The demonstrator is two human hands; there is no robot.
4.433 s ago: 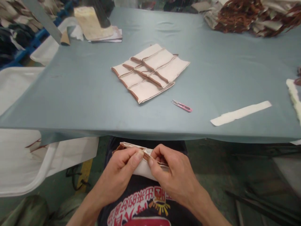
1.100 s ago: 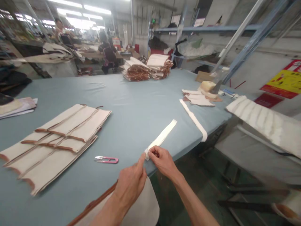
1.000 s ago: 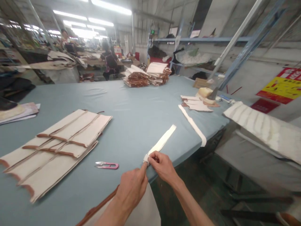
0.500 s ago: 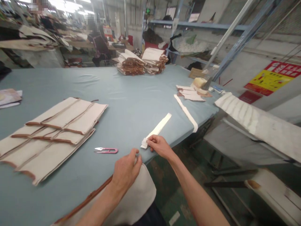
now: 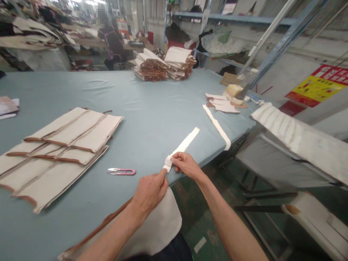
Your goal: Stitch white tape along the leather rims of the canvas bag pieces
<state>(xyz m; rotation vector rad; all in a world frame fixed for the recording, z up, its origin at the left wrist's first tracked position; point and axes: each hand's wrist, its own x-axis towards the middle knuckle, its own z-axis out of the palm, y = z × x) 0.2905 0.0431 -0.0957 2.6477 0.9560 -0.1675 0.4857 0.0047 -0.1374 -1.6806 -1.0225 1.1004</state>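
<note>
A long off-white strip (image 5: 187,140) lies slantwise near the table's right edge, with a small white folded piece (image 5: 168,161), perhaps a label, on its near end. My right hand (image 5: 186,165) pinches that small piece from the right, thumb and finger together. From the left, my left hand (image 5: 152,190) has its fingers curled, with the fingertips at the strip's near end. Beneath my left forearm, a beige fabric panel (image 5: 160,224) with a brown edge overhangs the table edge onto my lap. Pink-handled thread snips (image 5: 126,172) rest on the table, left of my hands.
Overlapping beige panels (image 5: 81,127) with brown edges cover the table's left side. A second white strip (image 5: 217,127) lies at the right edge. Stacked panels (image 5: 152,65) stand at the far edge. On the right is a padded board (image 5: 299,134). A person (image 5: 112,40) is in the background.
My left hand has moved up and right, its fingertips now at the strip's near end. My right hand still pinches the small white piece. The view has shifted slightly.
</note>
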